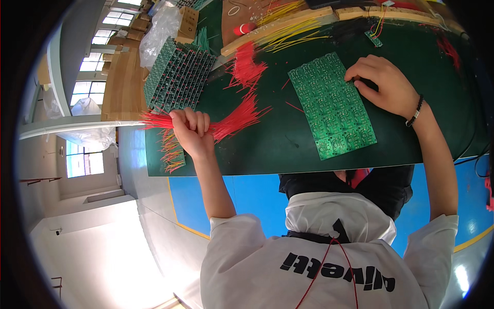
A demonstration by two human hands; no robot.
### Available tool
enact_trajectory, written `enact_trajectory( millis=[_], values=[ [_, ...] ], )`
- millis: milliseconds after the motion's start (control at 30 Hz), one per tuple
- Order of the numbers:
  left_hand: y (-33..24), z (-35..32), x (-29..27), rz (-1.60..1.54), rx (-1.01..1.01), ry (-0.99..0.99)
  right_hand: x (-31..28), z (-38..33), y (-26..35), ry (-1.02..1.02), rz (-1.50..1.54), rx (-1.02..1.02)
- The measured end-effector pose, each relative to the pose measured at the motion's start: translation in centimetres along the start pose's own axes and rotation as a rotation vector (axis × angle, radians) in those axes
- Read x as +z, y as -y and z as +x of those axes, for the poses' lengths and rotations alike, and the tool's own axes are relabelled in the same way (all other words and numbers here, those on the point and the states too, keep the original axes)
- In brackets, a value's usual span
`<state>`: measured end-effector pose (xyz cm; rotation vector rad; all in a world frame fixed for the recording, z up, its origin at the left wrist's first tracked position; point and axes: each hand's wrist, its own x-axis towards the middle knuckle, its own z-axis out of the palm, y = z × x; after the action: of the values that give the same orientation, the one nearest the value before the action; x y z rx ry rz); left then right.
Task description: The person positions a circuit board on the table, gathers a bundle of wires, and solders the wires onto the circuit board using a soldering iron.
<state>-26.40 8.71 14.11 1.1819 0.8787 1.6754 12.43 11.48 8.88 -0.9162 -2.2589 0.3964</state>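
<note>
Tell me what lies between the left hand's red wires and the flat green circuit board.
In the head view: green tabletop, loose red wires, and what looks like a thin dark strand.

The left forearm (213, 185) reaches over the near edge of the table (257, 159); the left hand (191, 131) is near the left edge, toward the near left corner, its fingers (198, 119) curled into a fist; the right forearm (437, 154) crosses the near edge toward the right corner, slanting inward; the right hand (383, 85) is well in from that edge, palm down, knuckles bent, thumb beneath the forefinger.
</note>
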Motion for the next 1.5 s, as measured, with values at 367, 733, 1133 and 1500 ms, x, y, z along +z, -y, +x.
enact_trajectory(
  millis=[367,733,1133,1500],
  values=[
    [2.3,-3.9,2.0,0.096,-0.046,0.168,0.7,0.0,-0.4,-0.029,-0.015,-0.069],
    [1.9,-3.0,2.0,0.073,-0.06,0.194,0.4,0.2,-0.9,-0.022,-0.024,-0.063],
    [1.1,-6.0,2.3,0.161,-0.215,0.209,0.1,0.6,1.7,-0.022,0.035,0.003],
    [1.6,-6.1,2.7,0.119,-0.078,0.21,-0.4,-0.5,0.6,-0.008,-0.065,0.043]
  ],
)
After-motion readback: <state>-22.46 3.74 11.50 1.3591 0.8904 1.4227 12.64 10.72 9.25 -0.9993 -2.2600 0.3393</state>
